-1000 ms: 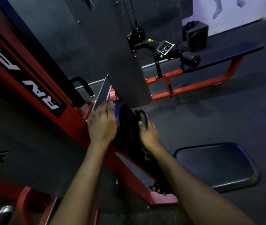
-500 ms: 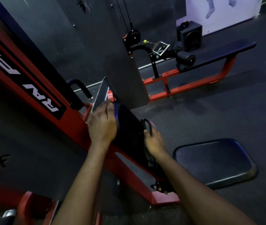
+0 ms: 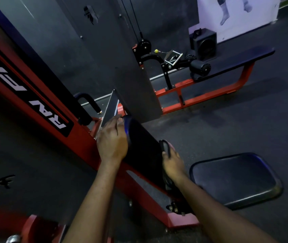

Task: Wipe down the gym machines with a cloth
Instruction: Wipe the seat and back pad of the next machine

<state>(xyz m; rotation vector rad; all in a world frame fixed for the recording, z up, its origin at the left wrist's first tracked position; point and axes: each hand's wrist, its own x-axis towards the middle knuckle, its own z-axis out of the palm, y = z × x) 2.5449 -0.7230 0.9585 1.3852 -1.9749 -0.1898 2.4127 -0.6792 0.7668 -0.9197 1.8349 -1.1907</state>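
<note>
A black padded rest [image 3: 143, 148] with a blue rim is fixed to the slanted red frame [image 3: 80, 137] of a gym machine. My left hand [image 3: 112, 139] grips the pad's upper left edge, fingers curled over the rim. My right hand [image 3: 172, 163] is at the pad's right edge and holds a dark cloth [image 3: 166, 148] with a pink patch against it. Most of the cloth is hidden by the hand and the dim light.
A dark seat pad [image 3: 236, 179] lies low to the right. A grey shroud panel [image 3: 136, 81] rises behind the pad. Farther back stand a red cable-row bench [image 3: 231, 64] and a black speaker [image 3: 203, 43]. More red frame parts [image 3: 32, 227] sit at the bottom left.
My right hand with the cloth has slid down the pad's right edge toward me. My left hand has kept its grip on the pad's top edge.
</note>
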